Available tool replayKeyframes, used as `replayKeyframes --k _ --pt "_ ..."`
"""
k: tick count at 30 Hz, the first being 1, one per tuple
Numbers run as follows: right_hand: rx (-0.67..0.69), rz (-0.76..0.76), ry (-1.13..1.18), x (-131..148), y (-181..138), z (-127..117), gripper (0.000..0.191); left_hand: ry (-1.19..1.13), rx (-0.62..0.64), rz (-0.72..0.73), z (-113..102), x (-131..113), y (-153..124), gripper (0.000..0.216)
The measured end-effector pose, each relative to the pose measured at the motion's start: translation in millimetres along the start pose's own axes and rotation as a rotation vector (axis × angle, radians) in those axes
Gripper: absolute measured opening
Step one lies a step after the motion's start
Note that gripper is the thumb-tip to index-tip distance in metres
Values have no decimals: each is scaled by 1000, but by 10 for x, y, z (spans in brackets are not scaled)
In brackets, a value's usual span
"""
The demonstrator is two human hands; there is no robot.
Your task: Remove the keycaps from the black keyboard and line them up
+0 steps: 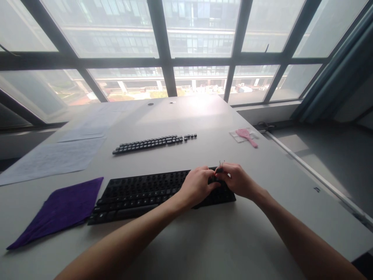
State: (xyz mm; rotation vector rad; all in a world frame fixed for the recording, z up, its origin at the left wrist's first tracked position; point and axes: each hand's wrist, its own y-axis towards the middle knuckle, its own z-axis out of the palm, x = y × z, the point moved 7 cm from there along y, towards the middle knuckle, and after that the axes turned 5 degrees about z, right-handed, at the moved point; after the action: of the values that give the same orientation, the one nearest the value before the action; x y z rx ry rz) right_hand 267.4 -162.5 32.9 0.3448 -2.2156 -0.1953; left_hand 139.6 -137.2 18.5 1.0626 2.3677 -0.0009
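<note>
A black keyboard [140,194] lies on the grey table [204,241] in front of me. Both hands meet over its right end. My left hand [196,186] rests on the keys with its fingers curled toward the right hand. My right hand [237,179] pinches a small wire tool [220,166] whose thin metal prongs stick up above the fingers. A black key appears to sit in the tool, between the two hands. Farther back lies a row of loose black keycaps [154,143] set out in lines.
A purple cloth [62,210] lies left of the keyboard. Paper sheets [55,155] cover the far left. A pink brush [246,136] on a clear wrapper sits at the right rear. Large windows rise behind the table; its right edge drops to the floor.
</note>
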Motion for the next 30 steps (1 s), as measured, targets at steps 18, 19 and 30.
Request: replayKeyframes --k 18,19,30 --pt "-68 83 358 -286 42 -14 13 -7 -139 31 -16 -86 -14 12" --pt "-81 76 344 -254 37 -26 14 -8 -149 38 -24 -94 -19 12" --pt "-210 179 74 -30 -40 -37 16 -41 -259 144 -88 -154 -87 21"
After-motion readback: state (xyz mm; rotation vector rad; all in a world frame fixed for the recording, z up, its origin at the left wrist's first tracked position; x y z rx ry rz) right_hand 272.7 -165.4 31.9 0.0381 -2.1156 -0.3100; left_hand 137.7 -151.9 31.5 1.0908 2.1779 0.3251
